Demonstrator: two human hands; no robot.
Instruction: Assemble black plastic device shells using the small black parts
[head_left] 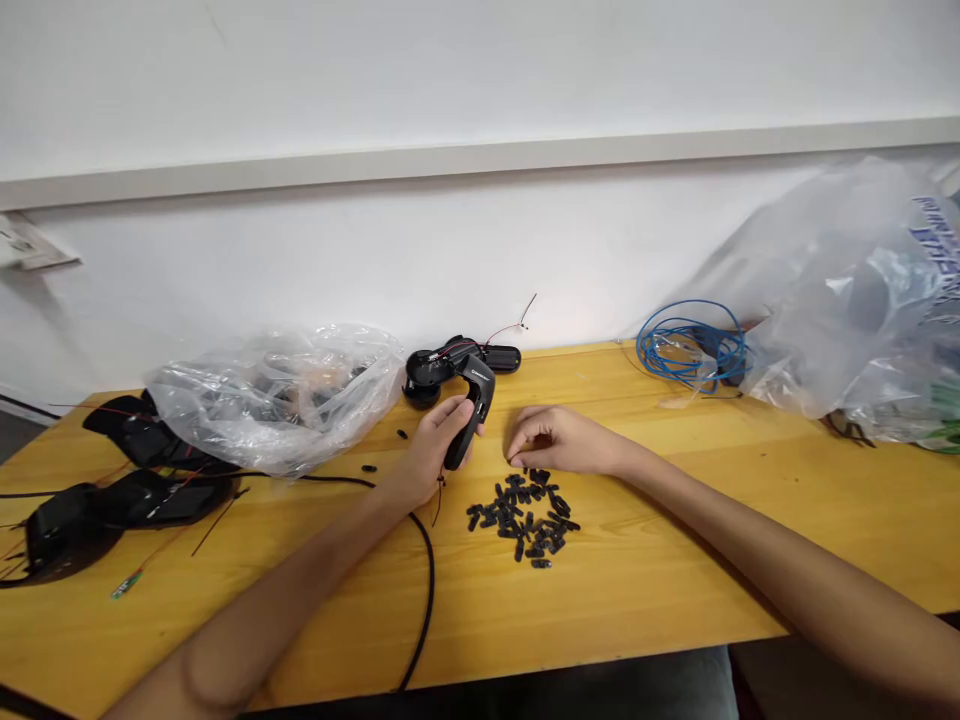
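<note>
My left hand [435, 445] is wrapped around a black plastic handle-shaped part [474, 400], holding it upright just above the wooden table [675, 560]. A black cable [424, 590] trails from it toward the table's front edge. My right hand [559, 440] rests palm down beside it, fingertips curled and pinching at the top of a pile of several small black plastic pieces [525, 520]. What the fingertips hold, if anything, is too small to make out. Two stray black pieces [369, 467] lie left of my left hand.
A clear plastic bag [277, 395] of dark parts lies at the left, with black housings and thin wires [97, 500] beside it. Another black assembly [442, 365] sits by the wall. A blue wire coil [690, 345] and large clear bags [862, 300] occupy the right.
</note>
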